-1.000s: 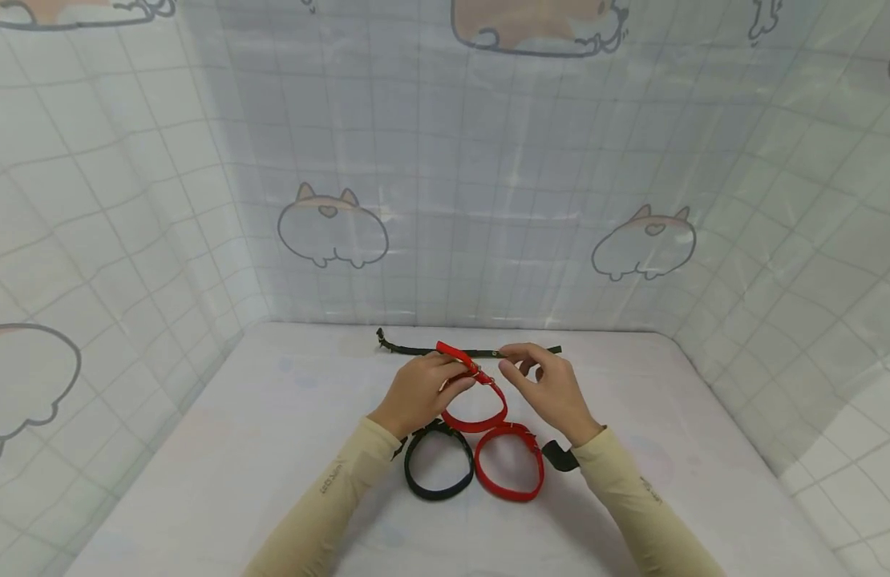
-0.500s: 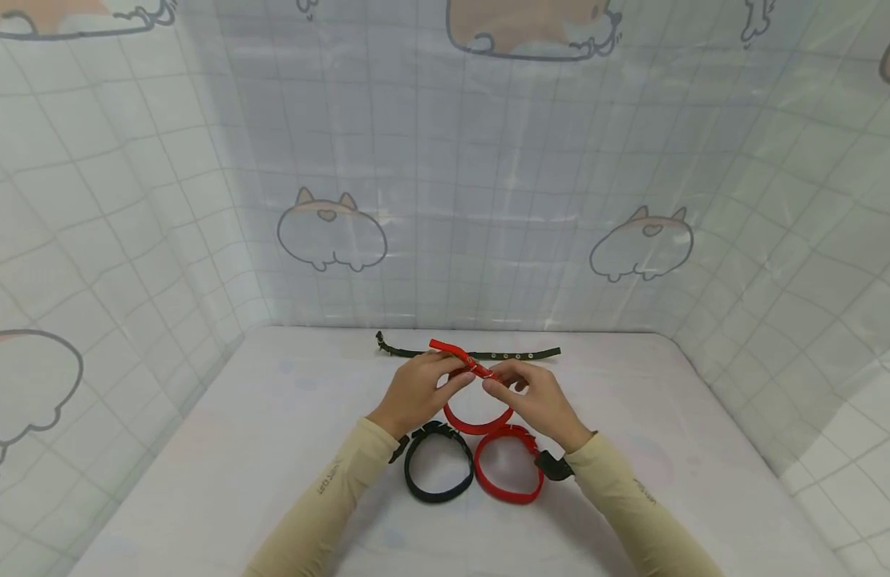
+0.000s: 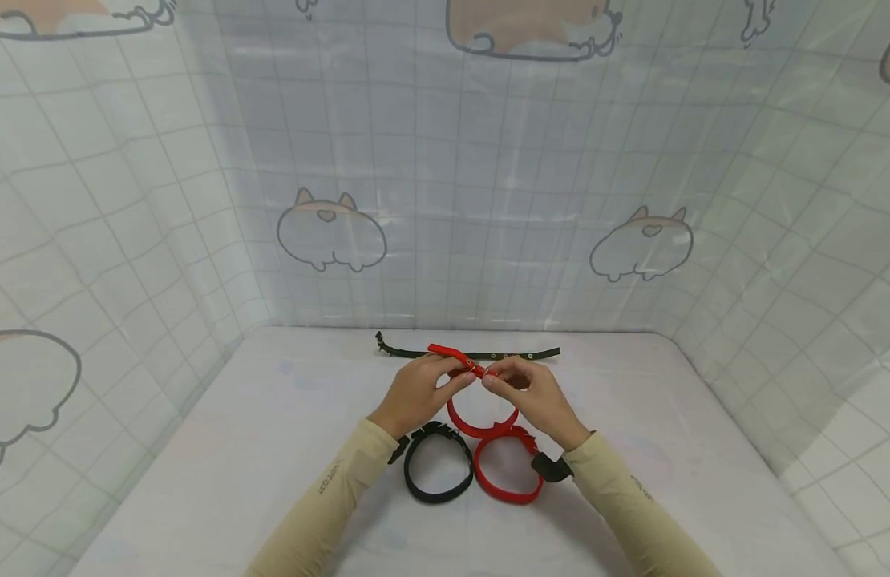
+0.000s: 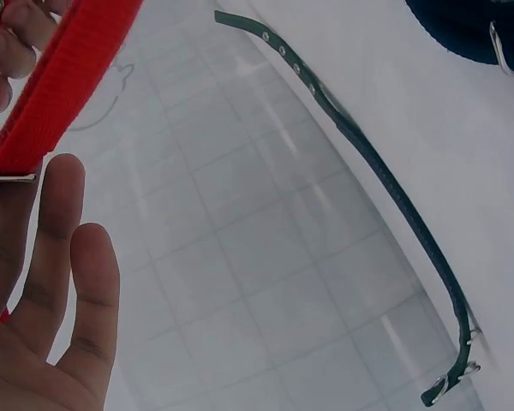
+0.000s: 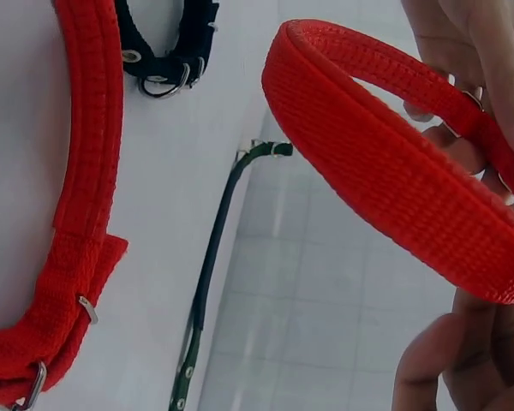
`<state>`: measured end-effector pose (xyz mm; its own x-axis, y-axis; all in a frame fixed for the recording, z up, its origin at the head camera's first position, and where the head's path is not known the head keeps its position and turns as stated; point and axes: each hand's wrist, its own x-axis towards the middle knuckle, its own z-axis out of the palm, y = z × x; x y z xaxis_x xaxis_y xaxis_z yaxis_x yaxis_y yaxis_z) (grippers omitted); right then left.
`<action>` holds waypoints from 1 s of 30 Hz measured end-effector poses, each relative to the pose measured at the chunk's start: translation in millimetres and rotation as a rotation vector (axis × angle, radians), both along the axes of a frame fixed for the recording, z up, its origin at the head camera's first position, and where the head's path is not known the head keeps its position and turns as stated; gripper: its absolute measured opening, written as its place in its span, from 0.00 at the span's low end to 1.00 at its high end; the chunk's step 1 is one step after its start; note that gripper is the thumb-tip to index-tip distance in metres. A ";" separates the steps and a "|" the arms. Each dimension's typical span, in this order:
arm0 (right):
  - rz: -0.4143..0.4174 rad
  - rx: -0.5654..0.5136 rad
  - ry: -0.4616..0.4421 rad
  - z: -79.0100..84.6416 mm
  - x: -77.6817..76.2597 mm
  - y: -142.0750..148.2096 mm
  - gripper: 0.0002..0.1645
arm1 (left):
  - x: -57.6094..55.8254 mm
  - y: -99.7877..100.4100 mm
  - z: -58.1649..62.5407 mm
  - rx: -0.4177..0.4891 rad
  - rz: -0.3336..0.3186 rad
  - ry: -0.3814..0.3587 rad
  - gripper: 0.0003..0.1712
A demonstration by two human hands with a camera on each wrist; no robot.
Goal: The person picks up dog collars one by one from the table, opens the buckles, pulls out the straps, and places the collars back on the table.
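Observation:
Between my hands, in the head view, is a red collar [image 3: 481, 433] bent into a loop, its tail end pointing up and left. My left hand [image 3: 416, 394] pinches it by the buckle, where metal rings show. From the other side my right hand [image 3: 537, 398] pinches the band with thumb and fingers. The right wrist view shows the ribbed outer face of this red collar [image 5: 394, 171] close up. In the left wrist view, fingers [image 4: 94, 274] of the left hand stand straight beside the band. Fingertips partly hide the buckle.
A black collar [image 3: 434, 498] and a second red collar [image 3: 510, 498], both looped, lie side by side on the white table [image 3: 272, 481] nearer me. An opened-out green collar [image 3: 402, 351] with eyelets lies along the back edge. Patterned sheeting [image 3: 481, 200] stands behind.
My right hand has moved left from beside the loop and now pinches the red collar near the buckle. The left hand keeps its grip. The loop has shifted slightly right and down.

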<state>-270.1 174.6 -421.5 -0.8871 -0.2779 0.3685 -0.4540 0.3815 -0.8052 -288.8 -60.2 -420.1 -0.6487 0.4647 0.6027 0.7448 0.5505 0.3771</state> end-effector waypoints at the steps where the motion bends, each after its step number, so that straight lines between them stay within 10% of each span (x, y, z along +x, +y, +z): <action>1: 0.011 -0.005 -0.014 -0.3 -0.1 0.5 0.13 | -0.2 -0.5 -0.2 0.007 -0.003 -0.006 0.12; 30: 0.068 0.015 -0.076 31.6 23.3 -6.1 0.10 | 1.9 2.5 -3.3 0.020 -0.014 0.012 0.12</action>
